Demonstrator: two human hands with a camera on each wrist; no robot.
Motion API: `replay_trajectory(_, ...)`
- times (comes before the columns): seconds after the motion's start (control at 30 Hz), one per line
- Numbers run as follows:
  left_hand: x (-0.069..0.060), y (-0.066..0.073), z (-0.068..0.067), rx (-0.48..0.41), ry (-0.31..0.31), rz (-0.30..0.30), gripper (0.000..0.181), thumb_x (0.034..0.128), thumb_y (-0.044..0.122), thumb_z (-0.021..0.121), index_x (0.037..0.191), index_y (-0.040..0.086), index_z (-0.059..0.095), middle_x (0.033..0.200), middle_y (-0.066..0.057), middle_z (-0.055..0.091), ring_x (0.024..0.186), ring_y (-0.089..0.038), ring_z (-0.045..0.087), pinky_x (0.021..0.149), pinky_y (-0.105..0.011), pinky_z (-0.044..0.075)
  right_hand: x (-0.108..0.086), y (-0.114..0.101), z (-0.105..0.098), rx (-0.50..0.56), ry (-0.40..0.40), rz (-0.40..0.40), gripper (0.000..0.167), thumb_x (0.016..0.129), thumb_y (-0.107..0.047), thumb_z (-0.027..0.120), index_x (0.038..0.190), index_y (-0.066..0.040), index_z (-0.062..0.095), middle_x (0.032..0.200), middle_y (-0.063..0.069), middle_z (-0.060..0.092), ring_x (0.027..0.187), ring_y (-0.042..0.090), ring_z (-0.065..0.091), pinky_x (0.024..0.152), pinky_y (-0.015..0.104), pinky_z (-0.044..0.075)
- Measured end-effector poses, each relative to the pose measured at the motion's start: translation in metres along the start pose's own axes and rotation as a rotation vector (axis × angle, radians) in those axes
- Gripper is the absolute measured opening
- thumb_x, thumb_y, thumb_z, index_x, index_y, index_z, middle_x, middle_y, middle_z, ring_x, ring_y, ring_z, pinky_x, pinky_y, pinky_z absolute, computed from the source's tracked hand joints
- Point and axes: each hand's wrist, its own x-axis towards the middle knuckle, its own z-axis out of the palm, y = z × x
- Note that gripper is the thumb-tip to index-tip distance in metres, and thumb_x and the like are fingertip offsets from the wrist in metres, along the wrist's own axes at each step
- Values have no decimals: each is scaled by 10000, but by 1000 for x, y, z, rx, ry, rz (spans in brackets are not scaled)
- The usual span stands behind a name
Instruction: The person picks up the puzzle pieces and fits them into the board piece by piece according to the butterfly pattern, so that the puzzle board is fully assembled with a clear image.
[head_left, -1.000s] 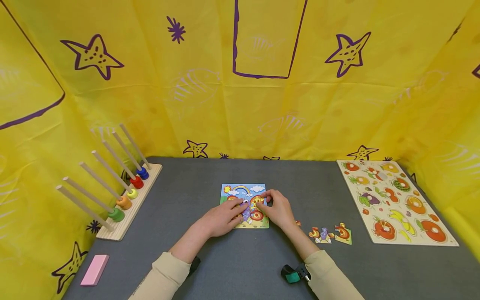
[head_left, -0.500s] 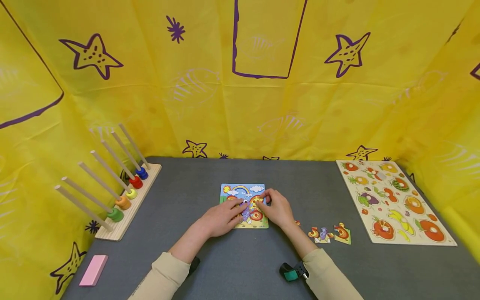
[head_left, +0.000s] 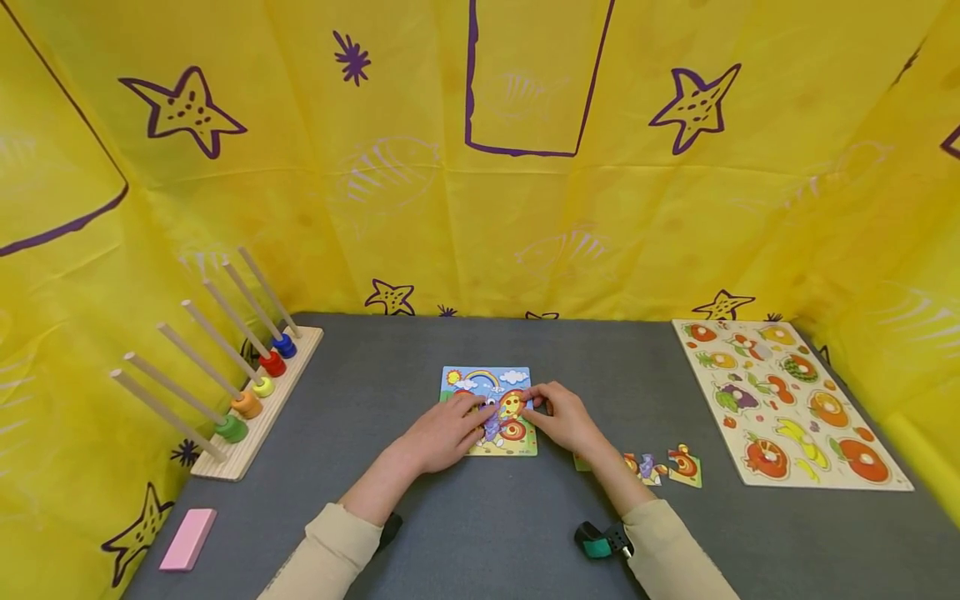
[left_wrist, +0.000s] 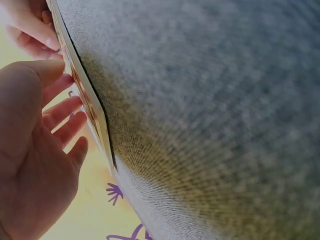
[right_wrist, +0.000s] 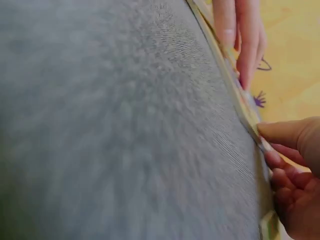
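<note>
A small square jigsaw puzzle, with a butterfly, a rainbow and a sun, lies flat on the dark table. Across its left and middle part rests my left hand, its fingers fairly straight on the picture. In the left wrist view those fingers lie along the puzzle's face. My right hand is at the right edge; its thumb and index finger touch the puzzle around a butterfly wing, spread apart. The right wrist view shows the thumb on the edge and the other fingers bent. Loose puzzle pieces lie beside the right forearm, partly hidden by it.
At the left stands a wooden peg rack with coloured rings. A pink block lies near the front left. A wooden fruit board lies at the right. Yellow cloth with drawn starfish hangs behind and at both sides.
My right hand has shifted slightly right, and its forearm now covers more of the loose pieces. The left hand and the puzzle have stayed nearly still.
</note>
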Motion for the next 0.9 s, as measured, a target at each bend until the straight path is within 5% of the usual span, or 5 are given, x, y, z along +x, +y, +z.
replay_trajectory(0.2,2,1,-1,-47,13,8,481,1001,238,549,1458,111,470,1413,-140,438,1303,-305,380,1078,-478,338,-23,10,-26,10,27,-9,208,900,-158,714,1105,-127,732,983,-5,637,782,129,516,675,284,430)
replay_trajectory(0.37,-5,2,0,-122,-12,-25,500,1024,234,498,1497,102,404,1530,-175,300,1408,-355,244,1121,-511,262,-48,23,-52,-81,65,-4,183,867,-170,752,1049,-149,738,992,-10,654,827,167,517,719,349,432)
replay_trajectory(0.57,-31,5,-2,-242,-17,-103,551,1025,254,504,1523,86,339,1581,-164,217,1449,-351,186,1123,-517,261,-75,33,-65,-180,37,-41,303,764,-284,844,1007,-152,719,1016,-5,632,889,190,508,766,385,412)
replay_trajectory(0.9,-68,15,-8,-278,-71,-218,651,998,335,556,1532,65,301,1603,-152,168,1460,-343,162,1115,-539,262,-87,35,-63,-174,74,-144,382,687,-257,895,972,-146,666,1048,12,596,967,226,476,810,387,381)
